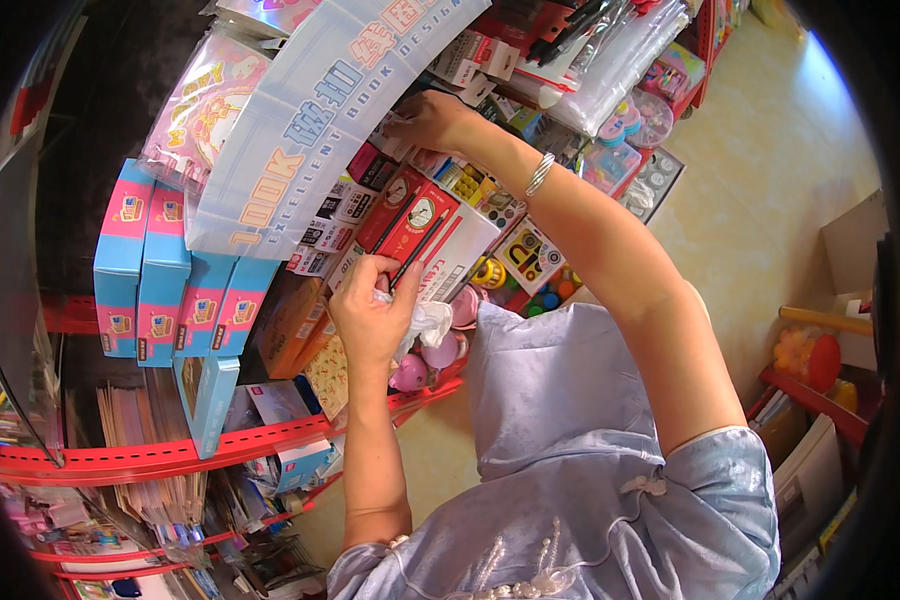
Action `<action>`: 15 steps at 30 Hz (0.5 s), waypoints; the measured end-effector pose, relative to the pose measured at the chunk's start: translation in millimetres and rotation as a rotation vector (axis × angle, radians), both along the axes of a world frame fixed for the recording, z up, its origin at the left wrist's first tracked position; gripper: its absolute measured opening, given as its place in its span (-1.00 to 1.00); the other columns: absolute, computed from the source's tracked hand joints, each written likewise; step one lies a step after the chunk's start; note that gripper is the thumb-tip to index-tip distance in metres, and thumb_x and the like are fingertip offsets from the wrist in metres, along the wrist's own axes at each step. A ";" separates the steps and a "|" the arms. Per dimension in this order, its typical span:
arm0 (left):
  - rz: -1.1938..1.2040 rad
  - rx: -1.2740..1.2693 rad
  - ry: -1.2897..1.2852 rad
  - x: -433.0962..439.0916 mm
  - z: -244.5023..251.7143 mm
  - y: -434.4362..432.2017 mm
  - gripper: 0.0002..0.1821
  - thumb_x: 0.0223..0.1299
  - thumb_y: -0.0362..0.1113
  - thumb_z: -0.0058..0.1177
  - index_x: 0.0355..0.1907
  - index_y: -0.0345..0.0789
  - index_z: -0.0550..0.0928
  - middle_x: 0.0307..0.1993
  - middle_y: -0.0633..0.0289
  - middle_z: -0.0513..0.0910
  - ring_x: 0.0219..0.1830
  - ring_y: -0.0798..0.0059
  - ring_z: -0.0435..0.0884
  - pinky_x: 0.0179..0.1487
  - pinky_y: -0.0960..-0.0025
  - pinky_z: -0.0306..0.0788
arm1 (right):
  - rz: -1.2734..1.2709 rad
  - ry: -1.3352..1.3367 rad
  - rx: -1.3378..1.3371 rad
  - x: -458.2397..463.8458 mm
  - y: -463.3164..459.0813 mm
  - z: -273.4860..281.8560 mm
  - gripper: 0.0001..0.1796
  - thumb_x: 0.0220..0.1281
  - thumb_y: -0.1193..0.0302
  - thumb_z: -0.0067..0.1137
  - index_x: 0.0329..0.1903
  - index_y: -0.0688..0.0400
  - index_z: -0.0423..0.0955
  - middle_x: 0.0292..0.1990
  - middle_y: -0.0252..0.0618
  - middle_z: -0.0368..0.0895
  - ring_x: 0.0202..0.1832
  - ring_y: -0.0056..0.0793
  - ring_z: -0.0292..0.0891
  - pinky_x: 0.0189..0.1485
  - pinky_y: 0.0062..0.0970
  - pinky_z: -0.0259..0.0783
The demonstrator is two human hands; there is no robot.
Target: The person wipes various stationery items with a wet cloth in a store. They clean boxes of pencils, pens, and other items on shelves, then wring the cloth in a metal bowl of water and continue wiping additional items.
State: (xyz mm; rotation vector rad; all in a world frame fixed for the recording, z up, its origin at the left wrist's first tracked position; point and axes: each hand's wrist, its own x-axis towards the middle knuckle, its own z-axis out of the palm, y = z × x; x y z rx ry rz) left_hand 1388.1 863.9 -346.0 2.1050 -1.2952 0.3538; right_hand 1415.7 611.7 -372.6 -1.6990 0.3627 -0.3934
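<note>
My left hand [373, 304] is at the lower edge of a red and white pencil box [420, 217] with dark pencils pictured on it. A crumpled white tissue or cloth [425, 322] is held in that hand, between palm and thumb. My right hand [431, 120], with a silver bracelet above its wrist, reaches in among small cartons beside the pale blue display box [307, 112]; its fingertips are partly in shadow, and what they touch is unclear. Small black and white boxes [337, 217] stand in stacks between the display box and the pencil box.
Blue and pink boxes [165, 262] stand upright at left, near a red perforated shelf edge [270, 448]. Plastic-wrapped pink notebooks [202, 112] lie behind them. Clear plastic sleeves [607, 67] and paint sets [487, 191] are at the upper right. A cardboard box [855, 240] stands at far right.
</note>
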 end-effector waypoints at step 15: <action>0.010 0.008 -0.006 0.1 0.1 -0.1 -0.78 0.04 -0.39 0.40 -0.43 -0.38 0.58 -0.58 0.29 0.49 -0.55 0.57 0.36 -0.44 0.45 0.29 | -0.104 0.279 -0.554 -16.3 11.1 20.7 -0.43 0.45 -0.04 -0.16 0.00 0.13 0.66 -0.07 -0.11 0.72 0.01 -0.13 0.66 0.06 -0.23 0.54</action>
